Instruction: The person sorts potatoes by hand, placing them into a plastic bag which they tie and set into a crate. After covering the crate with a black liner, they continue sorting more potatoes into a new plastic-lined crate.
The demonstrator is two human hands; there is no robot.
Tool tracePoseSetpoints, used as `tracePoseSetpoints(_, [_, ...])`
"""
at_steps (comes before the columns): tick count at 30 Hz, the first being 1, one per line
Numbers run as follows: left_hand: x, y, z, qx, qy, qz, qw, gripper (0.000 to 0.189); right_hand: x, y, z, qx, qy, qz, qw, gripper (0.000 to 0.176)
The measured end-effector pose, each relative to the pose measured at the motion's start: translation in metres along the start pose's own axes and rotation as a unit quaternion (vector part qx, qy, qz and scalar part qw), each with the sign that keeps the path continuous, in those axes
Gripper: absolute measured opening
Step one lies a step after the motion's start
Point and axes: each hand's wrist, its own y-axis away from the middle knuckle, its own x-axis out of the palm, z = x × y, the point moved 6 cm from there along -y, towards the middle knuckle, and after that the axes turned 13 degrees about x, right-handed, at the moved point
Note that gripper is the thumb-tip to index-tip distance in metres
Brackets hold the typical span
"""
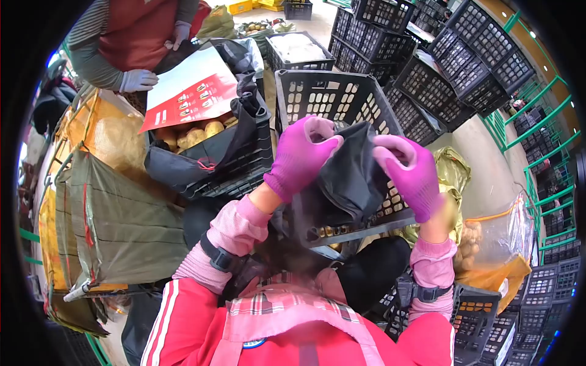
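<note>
A black bag [351,177] hangs between my two hands, over a black plastic crate [317,91]. My left hand [303,155], in a purple glove, is closed on the bag's upper left edge, with thumb and fingers curled together. On the other side, my right hand [410,174], gloved alike, pinches the bag's upper right edge. The bag's lower part lies inside the crate, against its near side. Left of it stands another crate [247,168] lined with black cloth, holding potatoes [194,138] under a red and white printed sheet [194,91].
A co-worker's gloved hand [139,80] touches the printed sheet. Stacked black crates [421,85] stand at the back right. Sacks [125,213] fill the left side. A clear bag of round produce [473,244] lies at right, near green railings [540,158].
</note>
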Motion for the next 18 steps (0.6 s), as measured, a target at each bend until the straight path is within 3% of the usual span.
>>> tracePoseSetpoints(1, [0.006,-0.001,0.005,-0.051,0.032,0.001,0.998,0.016,0.006,0.002,0.012,-0.026,0.045,-0.017,0.998,0.038])
tracePoseSetpoints(2, [0.012,-0.002,0.009,-0.100,0.064,0.001,0.993,0.015,0.019,0.007,0.023,-0.097,0.198,-0.080,0.972,0.048])
tracePoseSetpoints(3, [0.017,-0.001,0.013,-0.150,0.093,0.001,0.984,0.015,0.036,0.008,0.016,-0.127,0.266,-0.072,0.953,0.052])
tracePoseSetpoints(4, [0.021,0.000,0.021,-0.209,0.124,0.035,0.969,0.017,0.046,-0.001,0.002,-0.057,0.291,-0.029,0.955,0.045])
tracePoseSetpoints(5, [0.015,-0.004,0.011,-0.078,0.013,0.066,0.995,0.018,0.053,-0.008,-0.013,0.013,0.313,0.016,0.949,0.039])
tracePoseSetpoints(7, [0.012,-0.003,-0.012,0.192,-0.207,0.115,0.953,0.020,0.041,-0.013,-0.034,0.057,0.123,0.022,0.991,0.031])
tracePoseSetpoints(8, [0.001,0.002,0.002,0.004,0.045,0.014,0.999,0.025,0.035,-0.015,-0.045,0.079,0.025,0.027,0.996,0.027])
tracePoseSetpoints(9, [-0.007,0.008,0.008,-0.042,0.055,-0.010,0.998,0.026,0.032,-0.017,-0.057,0.117,-0.071,0.036,0.990,0.020])
tracePoseSetpoints(11, [-0.024,0.017,0.013,-0.130,0.074,-0.050,0.987,0.028,0.029,-0.019,-0.068,0.085,-0.097,0.054,0.990,0.031])
tracePoseSetpoints(12, [-0.021,0.028,0.009,-0.247,0.107,-0.046,0.962,0.031,0.032,-0.018,-0.071,0.076,-0.053,0.040,0.995,0.035])
tracePoseSetpoints(14, [-0.005,0.044,0.012,-0.342,0.124,0.047,0.930,0.031,0.042,-0.013,-0.070,0.058,0.038,0.013,0.998,0.044])
tracePoseSetpoints(15, [0.001,0.054,0.014,-0.388,0.132,0.090,0.907,0.031,0.049,-0.010,-0.064,0.093,0.095,0.068,0.989,0.053])
tracePoseSetpoints(16, [0.012,0.061,0.025,-0.271,0.133,0.246,0.921,0.032,0.057,-0.009,-0.070,0.104,0.090,0.088,0.987,0.052])
tracePoseSetpoints(17, [0.013,0.062,0.025,-0.299,0.160,0.220,0.914,0.032,0.064,-0.010,-0.076,0.113,0.084,0.106,0.984,0.050])
tracePoseSetpoints(18, [0.019,0.063,0.022,-0.327,0.188,0.194,0.905,0.032,0.066,-0.009,-0.077,0.120,0.086,0.111,0.983,0.038])
